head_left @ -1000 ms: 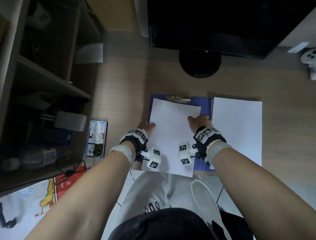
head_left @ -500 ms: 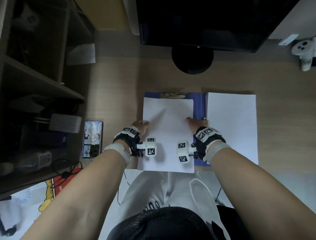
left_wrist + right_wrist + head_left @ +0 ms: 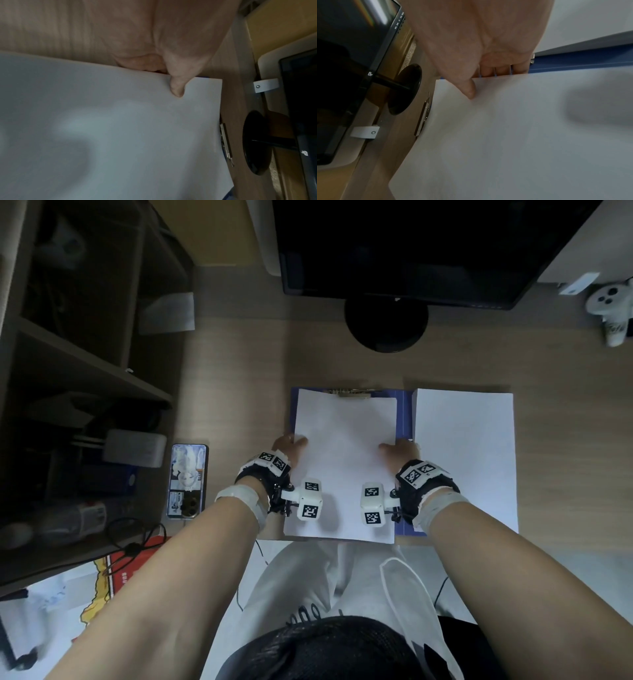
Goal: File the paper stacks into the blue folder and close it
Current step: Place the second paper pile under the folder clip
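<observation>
On the wooden desk (image 3: 239,392), seen from the head camera, a white paper stack (image 3: 346,467) now lies squarer on the left half of the open blue folder (image 3: 405,419) than a second ago, its top edge slid up to the metal clip (image 3: 352,392). The left hand (image 3: 286,445) and right hand (image 3: 399,451) pinch its side edges. That suggests the first stack is nearly seated. Counted: two paper stacks, the second white stack (image 3: 464,453) covering the folder's right half; one folder, one phone (image 3: 186,479), one black monitor (image 3: 411,244).

From the left wrist, the thumb (image 3: 176,89) presses on top of the sheet edge, the other fingers curled out of sight beneath.

From the right wrist, the thumb (image 3: 467,89) lies on top, three fingertips (image 3: 501,69) tucked under the edge, beside the folder's blue spine.
</observation>
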A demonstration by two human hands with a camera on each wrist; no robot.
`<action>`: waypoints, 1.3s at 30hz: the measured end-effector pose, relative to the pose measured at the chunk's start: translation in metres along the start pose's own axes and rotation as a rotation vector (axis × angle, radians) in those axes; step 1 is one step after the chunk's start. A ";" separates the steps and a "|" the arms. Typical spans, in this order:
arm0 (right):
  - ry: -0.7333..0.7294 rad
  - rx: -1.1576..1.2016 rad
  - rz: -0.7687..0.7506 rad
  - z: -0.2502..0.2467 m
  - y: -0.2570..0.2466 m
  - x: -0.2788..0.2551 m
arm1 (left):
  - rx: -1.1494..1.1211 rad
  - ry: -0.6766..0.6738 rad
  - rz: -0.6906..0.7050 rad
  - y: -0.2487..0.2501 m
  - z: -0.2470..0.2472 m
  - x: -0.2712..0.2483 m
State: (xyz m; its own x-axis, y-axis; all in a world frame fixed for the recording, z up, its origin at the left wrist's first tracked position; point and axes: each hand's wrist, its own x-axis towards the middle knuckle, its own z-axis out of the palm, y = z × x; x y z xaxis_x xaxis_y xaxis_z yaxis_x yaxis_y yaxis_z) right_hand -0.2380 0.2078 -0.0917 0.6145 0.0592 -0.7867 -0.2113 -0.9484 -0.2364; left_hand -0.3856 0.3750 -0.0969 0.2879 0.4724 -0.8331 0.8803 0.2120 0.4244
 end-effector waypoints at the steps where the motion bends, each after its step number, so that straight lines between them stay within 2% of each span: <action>1: 0.011 0.002 -0.010 0.000 0.000 0.002 | -0.009 0.017 0.004 0.003 0.001 -0.001; 8: 0.064 0.071 -0.023 0.000 -0.005 0.015 | -0.030 0.027 -0.078 0.014 0.008 0.006; 17: 0.164 0.161 -0.079 0.001 -0.004 0.018 | -0.094 0.061 -0.016 0.019 0.003 0.007; 24: 0.250 0.063 -0.077 0.002 -0.014 0.013 | -0.158 -0.032 0.023 0.028 -0.003 0.002; 28: 0.250 0.060 -0.071 0.002 -0.016 0.012 | -0.165 -0.012 0.035 0.032 -0.003 0.002; 36: 0.248 0.093 -0.055 -0.001 -0.019 0.011 | 0.025 0.031 0.019 0.030 -0.003 0.009; 39: 0.232 0.098 -0.059 -0.002 -0.020 0.011 | 0.029 0.030 0.030 0.027 -0.002 0.014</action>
State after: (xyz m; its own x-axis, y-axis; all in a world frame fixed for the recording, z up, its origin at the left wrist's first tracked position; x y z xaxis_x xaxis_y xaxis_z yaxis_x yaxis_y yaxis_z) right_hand -0.2256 0.2271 -0.0943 0.7836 0.0296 -0.6206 -0.2358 -0.9100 -0.3411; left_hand -0.3581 0.3890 -0.0966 0.3035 0.5034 -0.8090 0.8822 0.1723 0.4381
